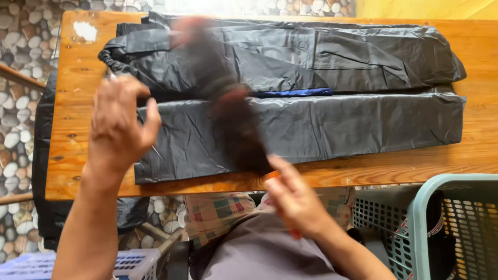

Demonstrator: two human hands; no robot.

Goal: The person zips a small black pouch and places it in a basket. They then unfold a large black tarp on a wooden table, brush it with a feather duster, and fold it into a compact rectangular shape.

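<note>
A dark grey, shiny garment (353,124) lies spread flat along a wooden table (72,155), folded into two long bands with a blue strip (295,93) showing between them. My left hand (118,124) hovers over the garment's left end, back to the camera, fingers loosely curled and holding nothing I can see. My right hand (293,199) is at the table's front edge and grips the lower end of a long dark piece of cloth (228,109). That cloth is motion-blurred and stretches up across the garment. A bit of orange shows at my fingers.
A teal plastic laundry basket (420,218) stands at the lower right, and a pale blue basket (129,262) at the lower left. Another dark garment (44,155) hangs off the table's left edge. The floor is pebbled (21,52).
</note>
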